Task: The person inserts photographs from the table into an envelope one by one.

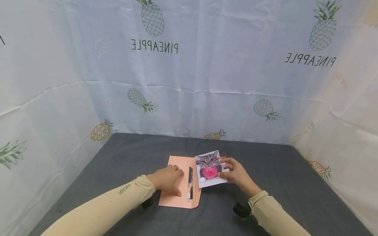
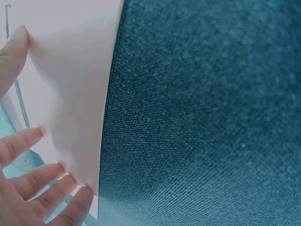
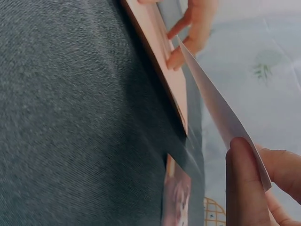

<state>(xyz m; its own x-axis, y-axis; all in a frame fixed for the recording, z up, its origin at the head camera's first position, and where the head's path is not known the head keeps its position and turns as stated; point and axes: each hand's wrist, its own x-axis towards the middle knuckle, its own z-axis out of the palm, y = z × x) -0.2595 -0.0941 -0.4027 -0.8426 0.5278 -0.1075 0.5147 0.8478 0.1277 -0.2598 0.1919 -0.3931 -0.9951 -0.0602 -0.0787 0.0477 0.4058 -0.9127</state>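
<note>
envelope [image 1: 183, 184], one, peach-coloured, shows a narrow strip of printed contents [image 1: 190, 183], too little visible to count; one left hand [image 1: 168, 178] touches the envelope, fingers spread apart. one right hand [image 1: 238, 174] has thumb and fingers clamped on one cat picture [image 1: 208, 167] at the envelope's right edge, while one more card [image 3: 177, 195] lies on the dark tabletop [image 1: 133, 150], right of the envelope.
</note>
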